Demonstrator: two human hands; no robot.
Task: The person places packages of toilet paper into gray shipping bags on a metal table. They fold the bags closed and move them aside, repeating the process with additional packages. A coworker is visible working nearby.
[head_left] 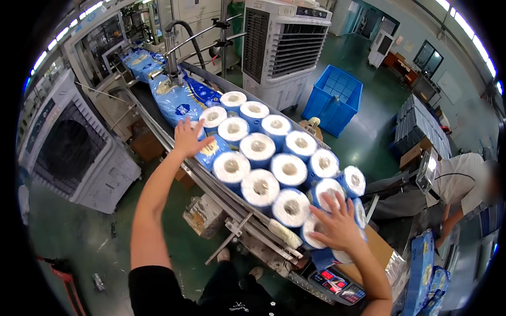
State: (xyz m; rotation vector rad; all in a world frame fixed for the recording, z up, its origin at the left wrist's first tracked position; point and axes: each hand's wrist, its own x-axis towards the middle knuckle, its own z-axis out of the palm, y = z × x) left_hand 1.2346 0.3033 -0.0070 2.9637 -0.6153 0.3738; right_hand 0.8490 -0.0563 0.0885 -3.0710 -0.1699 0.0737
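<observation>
Several toilet paper rolls [258,146] in blue wrapping stand on end, crowded together along a conveyor [158,118]. My left hand [188,139] has its fingers spread at the far left of the group, over a partly hidden roll and beside a roll lying on its side with its blue wrapper [212,150] showing. My right hand [340,226], fingers apart, rests on or just above the rolls at the near right end; contact is unclear. Behind the rolls, large blue printed plastic packs [176,97] lie on the belt.
A digital scale [334,282] with red digits sits below my right forearm. Air coolers [282,47] stand behind and left of the conveyor. A blue crate [333,100] is on the floor. At the right, another person [458,181] bends near blue packs [421,268].
</observation>
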